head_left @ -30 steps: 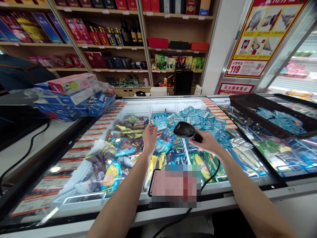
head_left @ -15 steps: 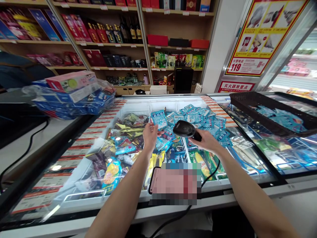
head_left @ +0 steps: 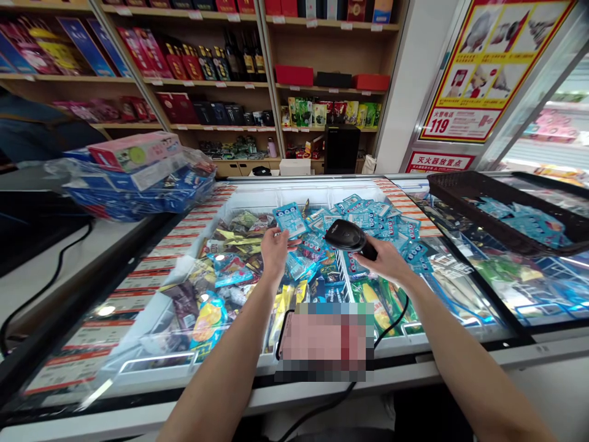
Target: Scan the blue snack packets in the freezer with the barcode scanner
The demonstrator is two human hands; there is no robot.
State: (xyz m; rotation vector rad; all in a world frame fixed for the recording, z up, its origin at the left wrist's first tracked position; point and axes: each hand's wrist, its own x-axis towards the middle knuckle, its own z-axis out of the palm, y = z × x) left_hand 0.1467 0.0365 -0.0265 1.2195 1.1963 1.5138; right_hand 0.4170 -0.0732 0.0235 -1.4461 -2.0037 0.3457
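Observation:
My left hand (head_left: 276,250) is closed on the lower left edge of a light-blue packet (head_left: 289,220) with printing and a pale label on it. To the right, my right hand (head_left: 384,260) grips the handle of a black barcode scanner (head_left: 346,236), whose head points left toward the packet. The scanner's cord (head_left: 396,322) hangs from below that hand. Many similar blue packets (head_left: 368,215) lie spread on the glass top of a chest freezer (head_left: 257,190), behind and right of the scanner.
Bagged frozen goods show through the glass. A phone (head_left: 288,334), partly blurred out, lies at the front edge. On the right stands a dark basket (head_left: 488,190) holding blue packets. Plastic-wrapped boxes (head_left: 138,178) sit at the left. Stocked shelves (head_left: 207,80) line the back wall.
My left hand has shifted slightly left with the blue packet, which now tilts more. The scanner in my right hand has moved slightly to the right.

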